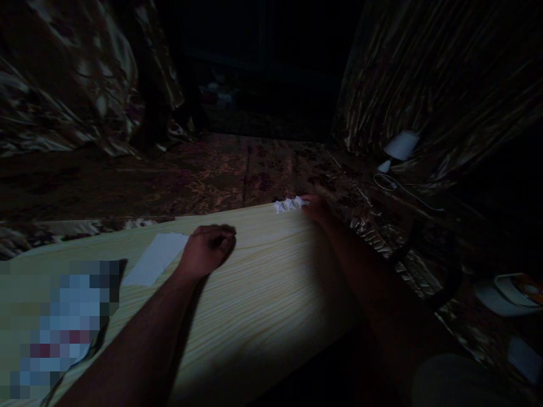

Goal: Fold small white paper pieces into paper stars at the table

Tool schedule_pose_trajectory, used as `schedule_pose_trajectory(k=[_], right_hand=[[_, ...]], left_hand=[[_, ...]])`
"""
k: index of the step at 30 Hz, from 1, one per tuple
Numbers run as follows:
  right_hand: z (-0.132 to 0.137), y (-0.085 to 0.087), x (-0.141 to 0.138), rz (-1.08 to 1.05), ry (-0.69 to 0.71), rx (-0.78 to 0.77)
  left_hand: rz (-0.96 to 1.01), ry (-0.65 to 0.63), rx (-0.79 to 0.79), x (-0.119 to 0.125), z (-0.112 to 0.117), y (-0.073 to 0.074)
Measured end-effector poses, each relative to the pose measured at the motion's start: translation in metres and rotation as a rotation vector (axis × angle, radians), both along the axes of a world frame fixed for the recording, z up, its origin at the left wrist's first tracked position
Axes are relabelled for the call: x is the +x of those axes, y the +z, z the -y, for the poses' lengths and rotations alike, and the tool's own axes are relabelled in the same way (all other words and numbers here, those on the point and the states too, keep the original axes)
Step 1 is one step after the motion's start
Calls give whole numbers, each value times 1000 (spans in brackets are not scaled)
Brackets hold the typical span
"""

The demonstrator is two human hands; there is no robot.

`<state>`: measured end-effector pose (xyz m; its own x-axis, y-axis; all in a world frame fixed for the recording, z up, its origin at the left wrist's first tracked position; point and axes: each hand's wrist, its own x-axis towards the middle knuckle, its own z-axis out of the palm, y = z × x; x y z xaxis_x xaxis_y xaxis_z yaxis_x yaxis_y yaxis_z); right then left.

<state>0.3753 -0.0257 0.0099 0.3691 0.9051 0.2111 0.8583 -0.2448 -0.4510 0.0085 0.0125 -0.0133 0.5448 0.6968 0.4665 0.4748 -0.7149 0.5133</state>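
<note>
My right hand (316,207) reaches to the far edge of the wood-grain table (263,294). Its fingertips pinch the right end of a row of small white star-shaped folded papers (289,204), though the dim light hides the exact grip. My left hand (207,250) rests on the tabletop with its fingers curled in, and nothing shows in them. Just left of that wrist lies a flat white sheet of paper (156,259), close to the hand.
A blurred-out flat item (63,328) covers the table's left corner. Beyond the table is a patterned cloth surface (254,169), with a small white lamp (402,146) and its cord at right. Patterned curtains (407,73) hang behind. A pale object (504,297) sits at far right.
</note>
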Motion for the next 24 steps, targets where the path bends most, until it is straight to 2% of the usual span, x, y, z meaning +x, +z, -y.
schedule_pose_trajectory(k=[10,24], right_hand=[[-3,-12,4,57,47,103],[-3,-13,3,50,33,98]], left_hand=[[-26,15,36,-1,-2,-3],[-10,18,35,-1,0,-1]])
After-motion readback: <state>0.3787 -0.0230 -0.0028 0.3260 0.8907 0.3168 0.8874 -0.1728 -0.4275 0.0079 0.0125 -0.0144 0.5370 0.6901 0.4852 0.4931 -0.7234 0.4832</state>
